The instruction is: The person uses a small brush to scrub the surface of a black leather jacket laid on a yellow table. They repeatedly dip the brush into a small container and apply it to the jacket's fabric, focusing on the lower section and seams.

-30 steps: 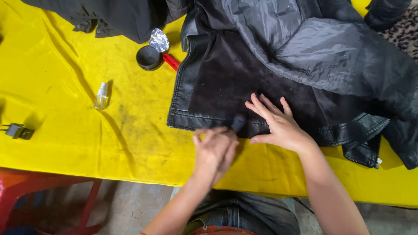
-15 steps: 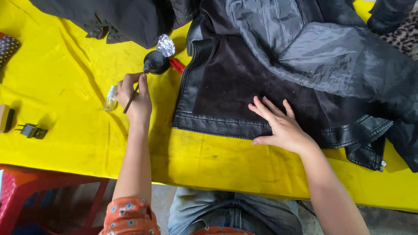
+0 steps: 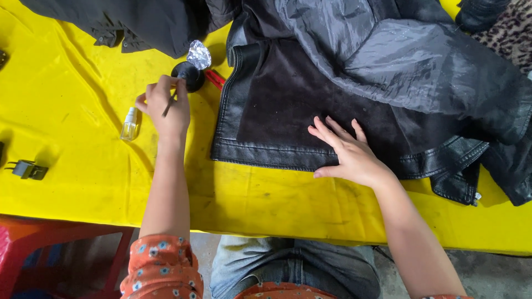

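A black leather jacket [image 3: 288, 127] lies opened on the yellow table cover [image 3: 83, 166], its grey lining [image 3: 388, 61] folded back. My right hand [image 3: 346, 152] rests flat on the jacket near its hem, fingers spread. My left hand [image 3: 165, 105] pinches a thin brush handle [image 3: 169, 105] whose tip reaches into a small black pot [image 3: 188, 75] with a crumpled foil lid [image 3: 198, 54]. A small clear bottle [image 3: 130, 123] lies just left of that hand.
A red stick-like object [image 3: 215, 79] lies between the pot and the jacket. Another dark garment [image 3: 138, 22] lies at the top left. A small black plug [image 3: 27, 169] sits near the left edge. A red stool [image 3: 55, 254] stands below the table.
My left hand left the jacket hem, crossed to the left over the yellow cover and reached the black pot with the brush. My right hand stayed pressed on the jacket.
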